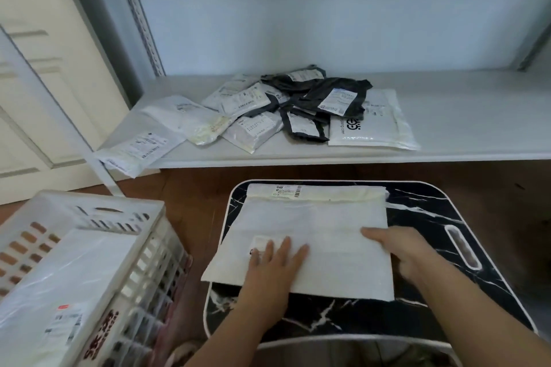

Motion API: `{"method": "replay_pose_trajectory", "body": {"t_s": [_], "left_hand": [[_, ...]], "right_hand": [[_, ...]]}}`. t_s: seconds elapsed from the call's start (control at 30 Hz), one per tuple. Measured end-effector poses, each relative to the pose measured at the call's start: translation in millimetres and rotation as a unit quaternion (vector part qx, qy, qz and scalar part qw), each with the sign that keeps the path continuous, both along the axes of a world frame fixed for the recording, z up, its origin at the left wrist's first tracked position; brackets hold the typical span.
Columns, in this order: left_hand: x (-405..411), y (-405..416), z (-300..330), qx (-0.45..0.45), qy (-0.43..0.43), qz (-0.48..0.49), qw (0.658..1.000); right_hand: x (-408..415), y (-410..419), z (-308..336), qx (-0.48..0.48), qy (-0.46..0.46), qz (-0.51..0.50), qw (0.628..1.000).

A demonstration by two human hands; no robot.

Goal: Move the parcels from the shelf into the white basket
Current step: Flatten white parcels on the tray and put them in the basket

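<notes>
Parcels, main heap (286,104): a loose pile of white, grey and black mailer bags on the white shelf (462,128), lying ahead of both hands and beyond the black marble-patterned tray table (432,301). None of the heap is touched by either hand. One long white mailer (140,147) at its left end overhangs the shelf edge, on the left hand's side.

White basket (149,247): slotted plastic crate, to the left of the left hand and well apart from the right. One white parcel (68,283) already lies inside it.

Large white padded mailer (316,232): lies flat on the tray table directly under both hands, its long axis running left to right across the person's front, a labelled flap at the far edge. Its near-left corner overhangs the table rim toward the basket. Judged the item in hand; the move to come runs leftward, so the left hand is the nearer to the basket.

Right hand (396,250): at the mailer's right edge, fingers pointing left over the top surface; blurred, so whether the thumb is hooked under the edge cannot be told.

Left hand (274,262): fingers straight and spread, palm down, pressing on the mailer's near-left part just beside a small white label (264,243). It grips nothing.
</notes>
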State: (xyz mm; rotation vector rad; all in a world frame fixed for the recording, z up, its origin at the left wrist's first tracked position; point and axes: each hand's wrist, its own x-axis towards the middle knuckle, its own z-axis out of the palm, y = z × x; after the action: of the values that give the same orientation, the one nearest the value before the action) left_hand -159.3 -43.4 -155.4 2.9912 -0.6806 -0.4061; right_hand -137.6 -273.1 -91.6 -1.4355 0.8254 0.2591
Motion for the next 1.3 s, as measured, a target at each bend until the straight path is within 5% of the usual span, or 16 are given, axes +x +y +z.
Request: {"method": "replay_pose_trajectory", "body": {"t_s": [0.23,0.37,0.47,0.57,0.9,1.1,1.23,1.3], "left_hand": [[4,44,87,-0.303,-0.136,0.158,0.930],[5,93,140,-0.396,-0.142,0.259,0.870],[-3,140,163,-0.546,-0.060,0.310,0.776],[-15,190,175,-0.658,-0.013,0.330,0.676],[-48,323,159,-0.739,-0.089,0.459,0.484],[-68,374,114,-0.630,0.018,0.564,0.534],[-66,419,72,-0.333,0.011,0.636,0.696],[-59,437,53,-0.213,0.011,0.631,0.746]], "right_hand": [[0,46,82,0.061,-0.197,0.054,0.977],[5,83,92,-0.132,-0.236,0.157,0.950],[7,106,99,-0.210,-0.273,0.201,0.917],[12,138,112,-0.184,-0.303,0.271,0.895],[27,281,128,-0.186,-0.346,0.351,0.850],[37,365,83,-0.132,-0.255,0.363,0.886],[32,404,32,-0.167,-0.165,0.461,0.856],[26,418,10,-0.199,-0.163,0.505,0.824]]}}
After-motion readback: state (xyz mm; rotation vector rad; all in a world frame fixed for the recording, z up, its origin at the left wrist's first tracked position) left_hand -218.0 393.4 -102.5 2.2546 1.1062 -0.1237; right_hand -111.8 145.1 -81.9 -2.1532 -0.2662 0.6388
